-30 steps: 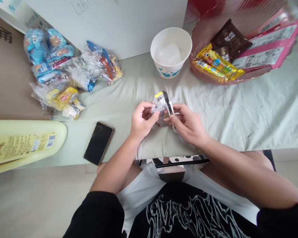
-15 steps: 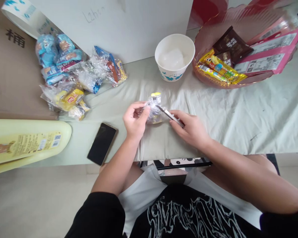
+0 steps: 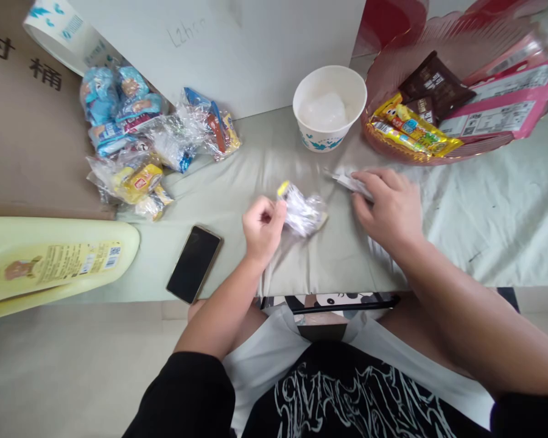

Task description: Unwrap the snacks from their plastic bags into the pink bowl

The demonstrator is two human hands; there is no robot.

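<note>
Pinched between the thumb and fingers of my left hand (image 3: 263,226) is a crinkled clear plastic snack packet (image 3: 301,213) with a yellow tip. It hangs just over the cloth, blurred by motion, so what it contains is unclear. My right hand (image 3: 390,207) is closed around the white handle of a utility knife (image 3: 354,184). The knife lies low at the tablecloth, apart from the packet and pointing left; its tip is smeared. Beyond the two hands stands a white paper bowl (image 3: 325,137) with a whitish lump in it.
Wrapped snacks (image 3: 139,182) are heaped at the left by a cardboard box (image 3: 50,146). A phone (image 3: 194,264) and a pale yellow bottle (image 3: 73,258) lie nearer. At the right back, a pink basket (image 3: 379,143) holds snack packs. The tablecloth (image 3: 475,213) is wrinkled.
My right hand has moved the utility knife right and away from the packet. My left hand keeps hold of the packet, which has tilted. The whole view has shifted slightly.
</note>
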